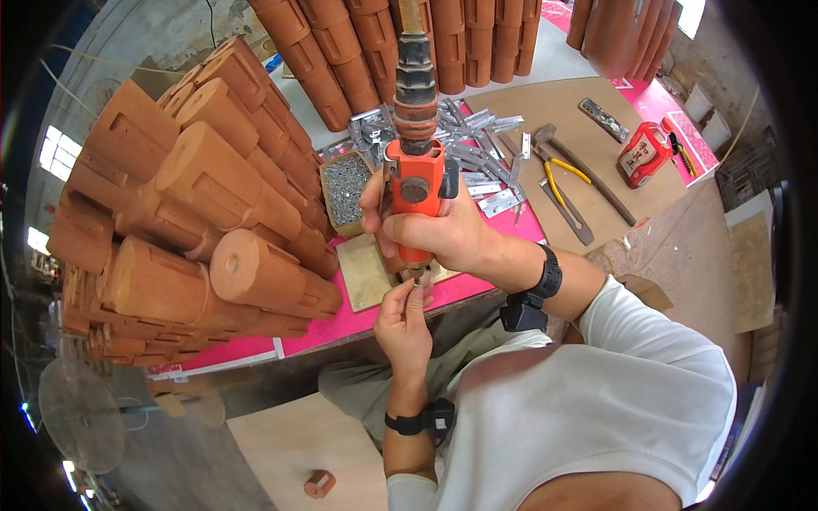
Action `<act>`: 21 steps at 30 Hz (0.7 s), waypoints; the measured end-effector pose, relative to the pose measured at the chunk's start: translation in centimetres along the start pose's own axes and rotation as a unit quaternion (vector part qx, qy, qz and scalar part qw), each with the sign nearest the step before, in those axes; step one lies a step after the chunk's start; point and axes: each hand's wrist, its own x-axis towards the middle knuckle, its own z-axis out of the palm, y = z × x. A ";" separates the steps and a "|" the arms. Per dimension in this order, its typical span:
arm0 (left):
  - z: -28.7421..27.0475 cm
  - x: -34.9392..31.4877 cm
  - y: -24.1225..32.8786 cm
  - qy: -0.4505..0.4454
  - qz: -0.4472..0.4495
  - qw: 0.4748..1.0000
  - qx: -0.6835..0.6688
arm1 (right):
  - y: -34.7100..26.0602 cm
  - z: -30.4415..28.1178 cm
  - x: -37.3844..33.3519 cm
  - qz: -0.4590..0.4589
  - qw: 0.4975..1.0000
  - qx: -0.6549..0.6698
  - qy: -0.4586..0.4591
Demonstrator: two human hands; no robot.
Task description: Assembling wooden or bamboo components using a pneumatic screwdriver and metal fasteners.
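My right hand (pixel 447 226) is wrapped round an orange power screwdriver (pixel 415 187) that hangs tip down from above, with a black ribbed sleeve at its top. Just under the tip, my left hand (pixel 406 328) pinches something small between thumb and finger; it is too small to make out. A tan block (pixel 365 272) lies on the table beside the tip, partly behind my hands. Left of the screwdriver stands a box of small screws (pixel 345 189). Loose silver metal brackets (pixel 490 162) are heaped behind and to the right of it.
Reddish-brown grooved cylinders (pixel 256 268) are stacked high at left, with more (pixel 464 43) along the back. On a brown board (pixel 596 111) lie a hammer (pixel 588 170), yellow-handled pincers (pixel 567 192) and a red bottle (pixel 645 153). One short piece (pixel 320 484) sits on a panel below.
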 end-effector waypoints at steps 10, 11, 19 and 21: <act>0.2 0.0 -0.6 0.039 0.056 0.993 0.095 | 0.4 -0.1 -0.3 0.008 1.000 0.020 -0.008; 0.2 0.1 -0.5 0.041 0.056 0.993 0.095 | 0.5 -0.3 -0.3 0.011 1.000 0.016 -0.014; 0.7 3.8 0.8 0.069 0.251 0.908 0.327 | 1.4 -0.7 0.9 -0.055 0.997 -0.051 0.000; 0.5 5.3 0.9 0.068 0.252 0.899 0.350 | 1.9 -0.8 1.6 -0.051 0.997 -0.057 -0.003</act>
